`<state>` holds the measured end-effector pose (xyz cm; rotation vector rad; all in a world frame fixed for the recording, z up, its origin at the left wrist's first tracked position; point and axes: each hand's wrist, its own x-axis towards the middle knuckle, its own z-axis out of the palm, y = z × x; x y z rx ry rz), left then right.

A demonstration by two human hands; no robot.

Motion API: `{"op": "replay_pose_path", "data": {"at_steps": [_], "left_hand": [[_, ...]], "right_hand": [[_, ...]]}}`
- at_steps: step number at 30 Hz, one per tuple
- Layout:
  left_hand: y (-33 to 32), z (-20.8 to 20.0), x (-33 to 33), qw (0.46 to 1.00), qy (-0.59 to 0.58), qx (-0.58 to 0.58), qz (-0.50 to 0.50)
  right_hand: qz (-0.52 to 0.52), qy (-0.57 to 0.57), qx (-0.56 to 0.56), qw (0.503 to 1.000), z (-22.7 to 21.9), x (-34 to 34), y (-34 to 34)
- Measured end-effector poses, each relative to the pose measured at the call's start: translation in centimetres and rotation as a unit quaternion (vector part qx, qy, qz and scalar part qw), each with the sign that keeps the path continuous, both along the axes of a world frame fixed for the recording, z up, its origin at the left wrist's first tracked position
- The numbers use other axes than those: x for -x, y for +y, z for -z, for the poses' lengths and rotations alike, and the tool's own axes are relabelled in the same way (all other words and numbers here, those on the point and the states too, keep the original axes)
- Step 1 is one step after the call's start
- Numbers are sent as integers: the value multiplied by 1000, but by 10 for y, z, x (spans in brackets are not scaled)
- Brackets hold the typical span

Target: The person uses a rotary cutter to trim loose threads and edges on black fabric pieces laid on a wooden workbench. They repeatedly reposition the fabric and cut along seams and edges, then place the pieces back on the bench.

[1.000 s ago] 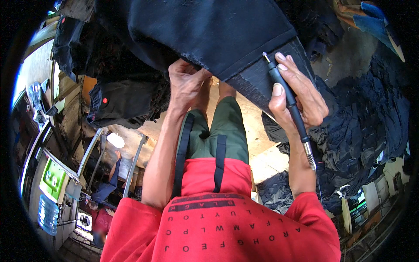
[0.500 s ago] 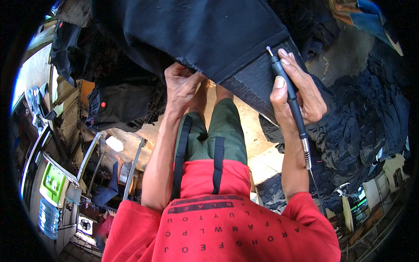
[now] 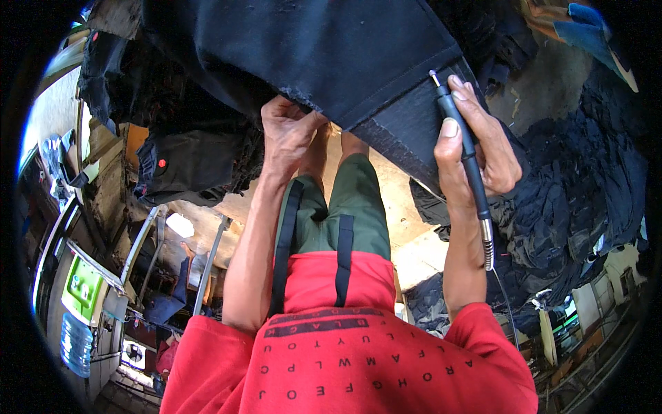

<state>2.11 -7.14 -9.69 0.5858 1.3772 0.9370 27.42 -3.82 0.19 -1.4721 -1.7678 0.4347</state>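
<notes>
The right hand's [image 3: 491, 155] grip closes around the pen tool [image 3: 464, 134]; its tip has shifted along the cloth's [image 3: 310, 55] hem [image 3: 396, 96], nearer the board's [image 3: 414, 127] right edge, apparently tracing it. The left hand [image 3: 286, 134] pinches the cloth's ragged near edge.

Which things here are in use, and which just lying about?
In use:
- black garment, edge gripped by left hand
- pen-shaped tool, held in right hand
- dark board at the garment's hem

Apparently lying about:
- dark clothes heap, right
- green container, left
- blue bottle, left
</notes>
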Motion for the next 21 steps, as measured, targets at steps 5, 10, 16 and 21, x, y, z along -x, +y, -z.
{"op": "replay_pose_path", "data": {"at_steps": [5, 10, 16, 21], "left_hand": [[-2, 7, 1, 1000, -6, -19, 1], [-2, 6, 0, 999, -33, -37, -11], [-1, 2, -2, 999, -32, -27, -6], [0, 2, -2, 1000, -17, -26, 3]], "right_hand": [[-36, 1, 13, 999, -5, 0, -2], [-95, -2, 32, 995, -7, -5, -3], [-119, 1, 30, 992, -6, -4, -4], [-132, 12, 29, 991, -5, -2, -4]]}}
